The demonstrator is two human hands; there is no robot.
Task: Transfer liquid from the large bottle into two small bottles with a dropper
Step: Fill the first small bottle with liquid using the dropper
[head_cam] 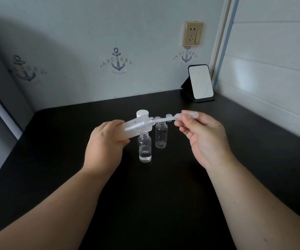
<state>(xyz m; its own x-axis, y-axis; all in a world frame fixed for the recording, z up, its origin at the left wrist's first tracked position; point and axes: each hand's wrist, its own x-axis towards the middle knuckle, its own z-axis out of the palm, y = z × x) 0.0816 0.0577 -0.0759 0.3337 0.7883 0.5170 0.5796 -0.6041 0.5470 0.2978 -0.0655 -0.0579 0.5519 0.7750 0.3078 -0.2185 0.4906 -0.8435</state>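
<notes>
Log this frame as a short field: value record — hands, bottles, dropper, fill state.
left hand: grips the large bottle, tilted, mouth toward the right
right hand: pinches the bulb of the dropper
dropper tip: at the large bottle's mouth
near small bottle: upright, uncapped, a little clear liquid at the bottom
far small bottle: upright, uncapped, looks empty
white cap: on the table behind the large bottle
small caps: cannot tell clearly, partly hidden behind the dropper
mirror: back right corner

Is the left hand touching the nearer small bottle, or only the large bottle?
Apart. In the head view the left hand grips the tilted large bottle; a strip of dark table shows between its fingers and the nearer small bottle.
</notes>
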